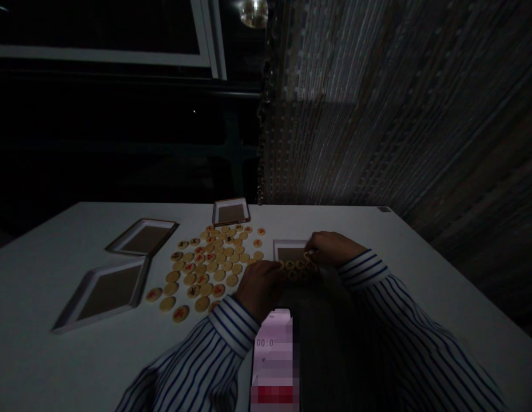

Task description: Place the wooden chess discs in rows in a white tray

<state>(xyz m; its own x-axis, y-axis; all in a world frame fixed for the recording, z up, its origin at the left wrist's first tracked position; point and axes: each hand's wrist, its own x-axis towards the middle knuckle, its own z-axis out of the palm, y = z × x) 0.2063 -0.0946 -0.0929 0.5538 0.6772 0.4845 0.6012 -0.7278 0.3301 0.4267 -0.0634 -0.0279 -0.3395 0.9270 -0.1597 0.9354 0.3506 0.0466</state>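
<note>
A shallow box point(287, 252) with pale walls and a brown bottom lies in front of me. In its near part, round xiangqi pieces point(301, 265) with dark characters sit in rows. My right hand point(332, 249) is over the box's right side, its fingers closed on a xiangqi piece point(308, 256) at the row's end. My left hand point(261, 287) is at the box's left side with its fingers bent in, their tips by the leftmost pieces; what they grip is hidden. Many loose wooden pieces point(211, 267), some with red or black characters, are spread left of the box.
Two open box parts point(89, 281) point(116, 245) lie at the left of the white table point(32, 269). Another small open box point(214, 213) stands at the back edge. A lit phone point(272, 335) is close to me, below my left hand. A string curtain point(356, 114) hangs behind the table.
</note>
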